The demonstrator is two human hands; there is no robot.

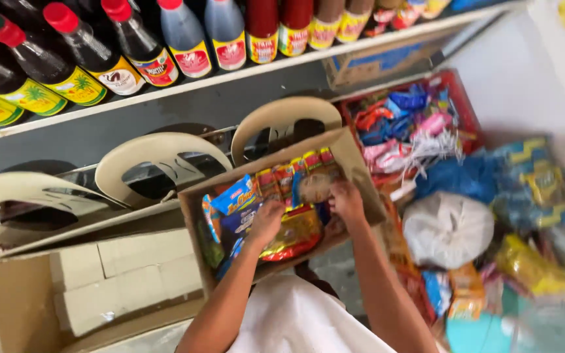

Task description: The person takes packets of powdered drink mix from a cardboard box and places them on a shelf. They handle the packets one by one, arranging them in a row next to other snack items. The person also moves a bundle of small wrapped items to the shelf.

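Note:
A cardboard box (359,171) full of colourful snack packets sits tilted in front of me, below a shelf. My left hand (266,221) reaches into it and rests on a red and gold packet (293,235), next to blue packets (237,197). My right hand (346,199) is deeper in the box, fingers curled on a packet with a pale picture (314,185). A row of small red and yellow packets (292,168) lines the box's far side. Whether either hand fully grips its packet is unclear.
Dark sauce bottles (135,49) with red caps line the shelf above. Beige oval dispensers (155,157) hang under it. A second carton (8,301) with pale blocks lies left. A red basket (465,108) of sweets, a white bag (449,229) and loose packets lie right.

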